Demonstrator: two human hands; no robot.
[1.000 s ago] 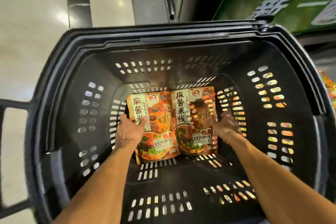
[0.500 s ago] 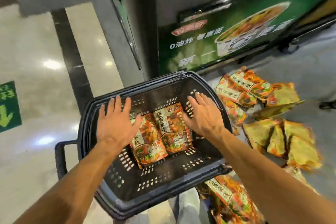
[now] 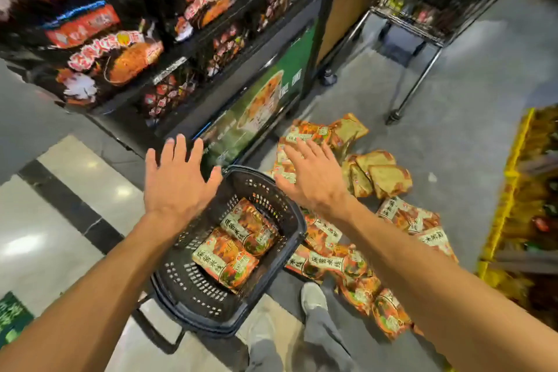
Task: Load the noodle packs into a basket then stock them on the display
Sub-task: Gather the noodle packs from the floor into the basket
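Note:
A black plastic basket stands on the floor below me with two orange noodle packs lying flat side by side in its bottom. My left hand hovers above the basket's far left rim, fingers spread and empty. My right hand is raised above the basket's right side, fingers straight and empty. Several more orange noodle packs lie scattered on the grey floor to the right of the basket.
A dark display shelf full of red snack packs rises at the upper left, with a green poster panel at its base. A wire rack stands at the upper right. A yellow display edge runs along the right. My shoe is beside the basket.
Both hands have lifted out of the basket, leaving the two packs inside. The view has risen and pulled back, showing the shelf and the floor pile.

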